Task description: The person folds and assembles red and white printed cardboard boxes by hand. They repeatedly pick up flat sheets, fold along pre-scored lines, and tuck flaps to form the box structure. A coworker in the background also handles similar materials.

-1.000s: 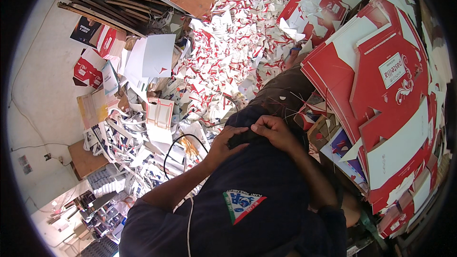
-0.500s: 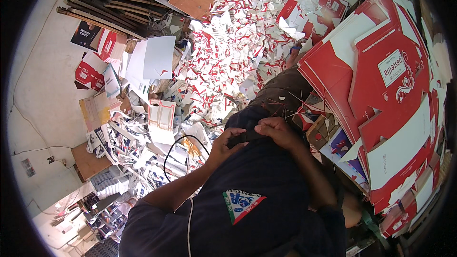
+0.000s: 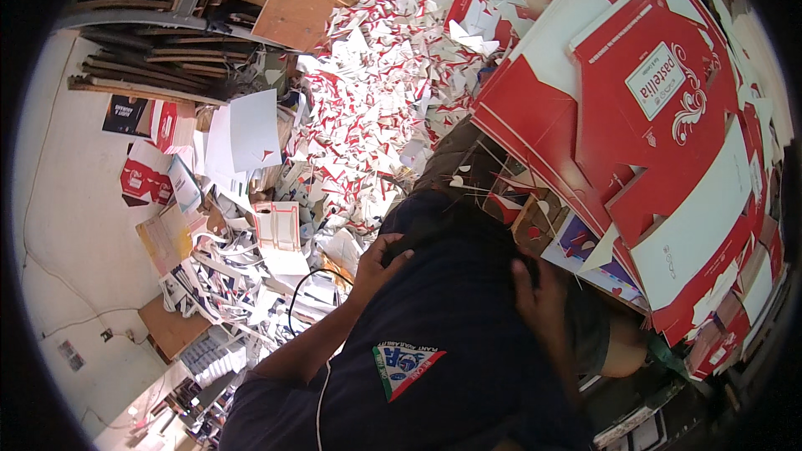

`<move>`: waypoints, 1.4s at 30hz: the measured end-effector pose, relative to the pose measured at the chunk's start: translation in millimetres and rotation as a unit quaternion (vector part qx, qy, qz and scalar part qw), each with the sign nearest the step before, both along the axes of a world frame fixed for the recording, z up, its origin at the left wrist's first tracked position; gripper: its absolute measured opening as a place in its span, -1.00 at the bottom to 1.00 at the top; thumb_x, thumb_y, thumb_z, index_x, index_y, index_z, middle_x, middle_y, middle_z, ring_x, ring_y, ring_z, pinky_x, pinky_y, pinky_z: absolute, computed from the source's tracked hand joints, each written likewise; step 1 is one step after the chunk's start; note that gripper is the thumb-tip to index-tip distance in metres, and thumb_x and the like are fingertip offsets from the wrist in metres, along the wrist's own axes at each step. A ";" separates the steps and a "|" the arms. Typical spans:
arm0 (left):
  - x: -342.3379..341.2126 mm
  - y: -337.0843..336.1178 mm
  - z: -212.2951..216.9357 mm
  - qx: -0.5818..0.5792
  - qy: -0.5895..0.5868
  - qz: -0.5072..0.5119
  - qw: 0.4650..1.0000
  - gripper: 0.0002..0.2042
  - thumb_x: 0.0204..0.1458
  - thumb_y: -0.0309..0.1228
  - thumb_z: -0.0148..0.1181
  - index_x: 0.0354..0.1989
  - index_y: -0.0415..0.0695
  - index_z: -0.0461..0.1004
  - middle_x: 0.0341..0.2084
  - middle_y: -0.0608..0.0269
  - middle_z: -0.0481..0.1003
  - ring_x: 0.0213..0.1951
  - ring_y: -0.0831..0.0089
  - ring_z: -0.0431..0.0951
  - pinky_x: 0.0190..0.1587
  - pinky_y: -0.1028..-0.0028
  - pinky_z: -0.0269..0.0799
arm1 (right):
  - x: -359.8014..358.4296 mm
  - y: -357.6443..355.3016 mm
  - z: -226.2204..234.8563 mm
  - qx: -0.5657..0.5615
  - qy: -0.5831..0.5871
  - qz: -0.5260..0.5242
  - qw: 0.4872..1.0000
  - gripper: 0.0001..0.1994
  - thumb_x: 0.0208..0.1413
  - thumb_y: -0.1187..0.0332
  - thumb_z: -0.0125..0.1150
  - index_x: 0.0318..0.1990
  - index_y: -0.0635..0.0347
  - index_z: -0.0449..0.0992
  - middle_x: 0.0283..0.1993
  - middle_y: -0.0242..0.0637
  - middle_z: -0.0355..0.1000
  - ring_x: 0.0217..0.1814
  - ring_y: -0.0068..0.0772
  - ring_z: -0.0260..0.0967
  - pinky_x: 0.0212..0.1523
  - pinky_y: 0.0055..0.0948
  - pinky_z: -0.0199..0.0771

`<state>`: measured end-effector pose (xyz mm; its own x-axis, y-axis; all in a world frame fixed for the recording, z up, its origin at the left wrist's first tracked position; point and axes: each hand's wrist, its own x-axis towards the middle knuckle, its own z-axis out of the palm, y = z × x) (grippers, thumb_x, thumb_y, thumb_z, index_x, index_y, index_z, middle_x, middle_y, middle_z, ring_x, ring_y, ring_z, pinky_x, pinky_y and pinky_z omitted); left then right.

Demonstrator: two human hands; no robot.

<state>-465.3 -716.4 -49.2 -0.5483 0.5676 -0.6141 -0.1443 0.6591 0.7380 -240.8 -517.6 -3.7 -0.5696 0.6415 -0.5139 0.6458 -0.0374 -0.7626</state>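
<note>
My left hand [image 3: 375,273] is at the left side of my waist, its thumb and fingers closing round a fold of dark fabric [image 3: 401,244]. Whether that fold is shirt or a strap is hard to tell in the shadow. By my right hip, my right hand [image 3: 541,291] rests against the dark shirt [image 3: 468,309] with thumb and fingers apart, holding nothing that shows. A thin white cord [image 3: 322,392] runs down over the shirt.
To the right rises a tall stack of red and white printed card sheets [image 3: 618,117]. Red and white card scraps [image 3: 368,117] cover the floor ahead. Paper offcuts [image 3: 225,284] lie to the left, below stacked boards [image 3: 150,75]. A black cable [image 3: 294,301] loops near my left arm.
Both hands were together at my waist on a dark strap. My right hand has let go and moved right and down to my hip. The view has shifted, so the card stack sits further left.
</note>
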 end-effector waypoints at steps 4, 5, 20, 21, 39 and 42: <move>2.7 2.9 4.9 -0.025 -0.063 0.039 0.997 -0.69 0.26 -0.29 0.24 0.05 -0.23 0.46 -0.21 0.30 0.56 -0.21 0.63 0.49 -0.12 0.55 0.44 | 97.7 -68.5 -73.7 -0.017 -0.109 -0.093 0.990 -0.60 0.40 0.15 0.02 0.16 0.27 0.50 0.21 0.13 0.39 0.35 0.02 0.24 0.35 -0.06 0.15; 2.2 3.3 4.8 -0.018 -0.102 0.056 0.993 -0.70 0.28 -0.27 0.22 0.03 -0.23 0.46 -0.22 0.31 0.56 -0.21 0.65 0.48 -0.12 0.56 0.43 | 101.2 -74.6 -72.7 -0.020 -0.090 -0.119 0.989 -0.59 0.39 0.14 0.02 0.17 0.26 0.50 0.20 0.12 0.39 0.33 0.03 0.24 0.35 -0.05 0.14; -4.6 -0.6 27.3 0.024 -0.218 0.114 0.969 -0.74 0.30 -0.28 0.20 0.02 -0.16 0.45 -0.26 0.40 0.52 -0.28 0.74 0.44 -0.18 0.64 0.37 | -29.4 -5.2 -75.3 -0.054 0.116 0.043 0.991 -0.52 0.30 0.16 0.25 0.28 0.17 0.41 0.17 -0.16 0.46 0.18 -0.31 0.40 0.18 -0.33 0.37; -6.0 -2.1 24.6 0.029 -0.212 0.113 0.970 -0.75 0.30 -0.28 0.21 0.02 -0.16 0.45 -0.26 0.40 0.52 -0.28 0.73 0.44 -0.18 0.64 0.38 | -55.9 1.0 -65.3 -0.087 0.079 0.075 0.990 -0.51 0.28 0.17 0.29 0.29 0.13 0.40 0.12 -0.19 0.47 0.13 -0.33 0.42 0.13 -0.32 0.41; -4.5 1.4 17.5 0.030 -0.138 0.085 0.986 -0.73 0.10 -0.41 0.42 -0.07 -0.19 0.53 -0.28 0.38 0.57 -0.26 0.68 0.51 -0.15 0.60 0.44 | -97.6 3.0 -94.0 -0.035 0.257 0.153 0.953 -0.68 0.14 0.46 0.14 0.07 0.14 0.38 -0.09 -0.23 0.41 -0.03 -0.40 0.40 0.06 -0.35 0.39; -4.2 3.8 21.2 0.030 -0.144 0.104 0.984 -0.73 0.14 -0.36 0.40 -0.07 -0.19 0.53 -0.29 0.39 0.56 -0.27 0.69 0.50 -0.17 0.61 0.43 | -93.7 15.1 -75.3 -0.132 0.214 0.196 0.948 -0.68 0.14 0.45 0.14 0.07 0.12 0.38 -0.08 -0.26 0.40 -0.01 -0.45 0.37 0.07 -0.40 0.36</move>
<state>-469.5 -712.6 -28.0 -0.4643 0.5012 -0.7302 -0.4811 0.5495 0.6830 -334.5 -502.5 -79.0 -0.9300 0.2191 -0.2951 0.2831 -0.0851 -0.9553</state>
